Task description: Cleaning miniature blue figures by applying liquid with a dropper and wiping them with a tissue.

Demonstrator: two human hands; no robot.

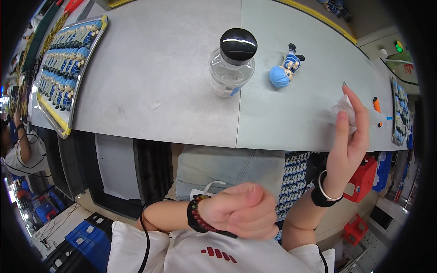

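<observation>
My right hand [349, 141] is over the right side of the table, thumb and fingers around a crumpled white tissue [344, 105]. Close by lies a translucent bottle with a blue tip [378, 118], partly behind my fingers. Held low before my chest is my left hand [243, 210], its fingers curled into a fist; whatever may be inside is hidden. A small figurine with a light-blue head and blue-and-white body [287, 68] lies on the table, beyond both hands. To its left stands a clear plastic jar with a black lid [231, 75].
A tray of similar figurines [63, 68] rests at the table's left, another [399, 111] at the far right. An orange tool [377, 105] lies near the right edge. Below the table are dark crates [132, 159], rows of figurines [296, 177] and a red stool [362, 179].
</observation>
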